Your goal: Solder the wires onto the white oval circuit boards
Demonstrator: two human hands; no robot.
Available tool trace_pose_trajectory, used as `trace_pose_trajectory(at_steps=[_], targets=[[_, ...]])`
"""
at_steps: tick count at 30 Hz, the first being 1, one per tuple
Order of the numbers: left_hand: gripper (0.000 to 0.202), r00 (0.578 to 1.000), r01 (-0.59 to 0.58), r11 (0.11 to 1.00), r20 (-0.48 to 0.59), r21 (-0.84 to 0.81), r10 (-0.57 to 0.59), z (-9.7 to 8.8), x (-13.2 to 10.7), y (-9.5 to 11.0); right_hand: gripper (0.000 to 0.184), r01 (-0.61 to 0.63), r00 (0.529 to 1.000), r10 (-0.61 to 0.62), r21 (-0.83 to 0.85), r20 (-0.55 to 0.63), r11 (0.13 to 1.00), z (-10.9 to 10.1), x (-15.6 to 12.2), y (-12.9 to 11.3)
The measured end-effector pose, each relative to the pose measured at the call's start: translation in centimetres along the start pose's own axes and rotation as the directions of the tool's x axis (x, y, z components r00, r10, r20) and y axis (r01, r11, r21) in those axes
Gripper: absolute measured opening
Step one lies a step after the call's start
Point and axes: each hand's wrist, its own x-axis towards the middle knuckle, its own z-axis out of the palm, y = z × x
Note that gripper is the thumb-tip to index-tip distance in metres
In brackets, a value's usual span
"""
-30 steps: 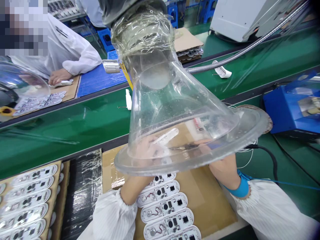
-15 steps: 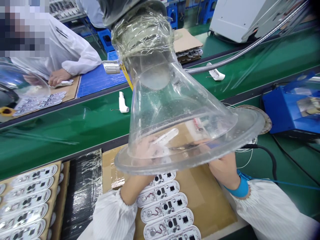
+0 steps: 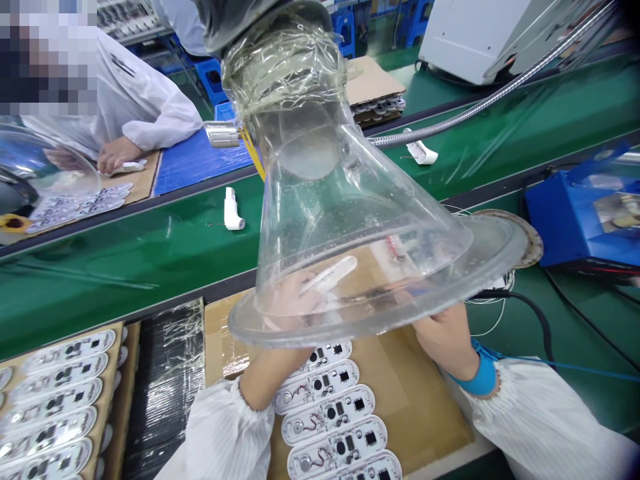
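A big clear plastic fume hood [image 3: 350, 220] hangs over my work spot and I see both hands through it. My left hand [image 3: 290, 300] is closed round a long white circuit board piece [image 3: 330, 275] that points up and right. My right hand [image 3: 440, 327], with a blue wrist strap [image 3: 480, 377], grips a thin dark tool [image 3: 375, 293] whose tip reaches toward that piece. Below my hands a row of white oval circuit boards [image 3: 330, 413] lies on a cardboard sheet [image 3: 400, 380].
A green conveyor belt [image 3: 125, 253] carries two small white parts [image 3: 231, 210] [image 3: 420, 153]. A tray of more boards [image 3: 55, 400] sits at the lower left. A blue unit [image 3: 580, 213] and cables stand at the right. Another person in white works across the belt [image 3: 120, 153].
The two white parts on the belt have travelled left. My hands have stayed almost still under the hood.
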Motion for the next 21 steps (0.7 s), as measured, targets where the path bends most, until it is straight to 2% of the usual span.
trace_pose_trajectory(at_steps=[21], targets=[[0.019,1.000,-0.019,0.998,0.001,0.067,0.019,-0.02,-0.11,-0.21,0.009,0.032,0.999,-0.033,-0.016,-0.008,0.999,-0.11,-0.04,0.04]])
